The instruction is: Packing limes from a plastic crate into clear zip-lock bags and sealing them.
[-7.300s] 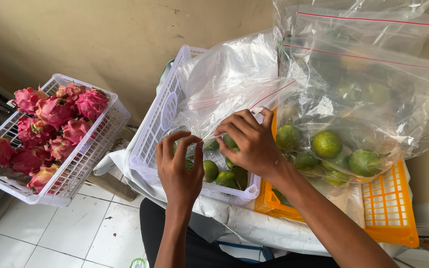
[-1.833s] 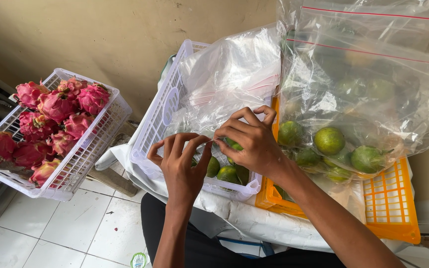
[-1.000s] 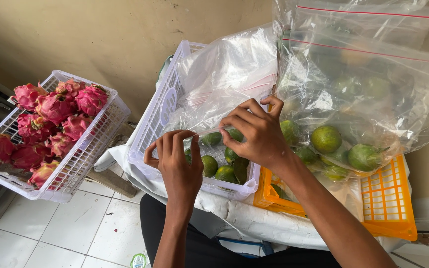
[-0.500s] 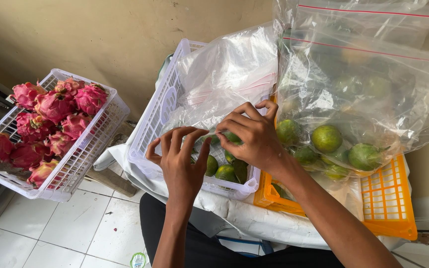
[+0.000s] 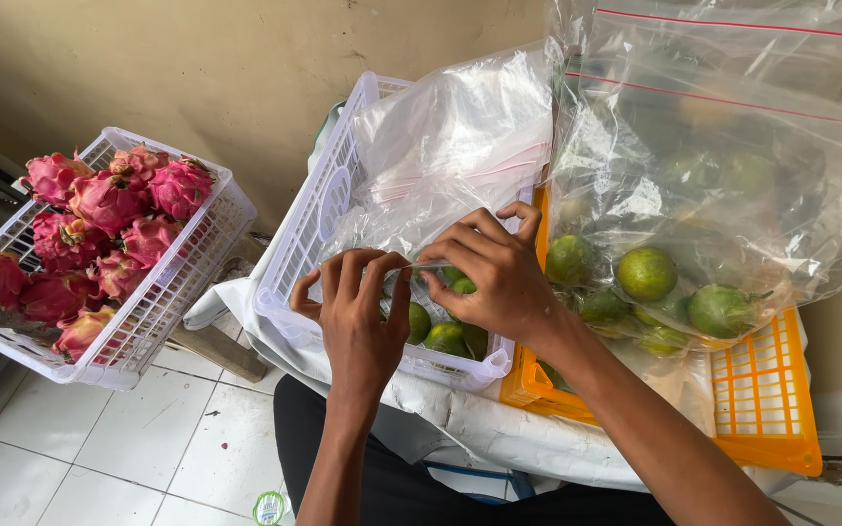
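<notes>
Head view: clear bag [image 5: 431,209] between left hand [image 5: 361,317], right hand [image 5: 491,273].

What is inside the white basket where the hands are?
The white basket holds clear plastic bags and round green fruits. The left hand and right hand pinch a bag's edge. The hands and bags hide how many fruits are there.
</notes>
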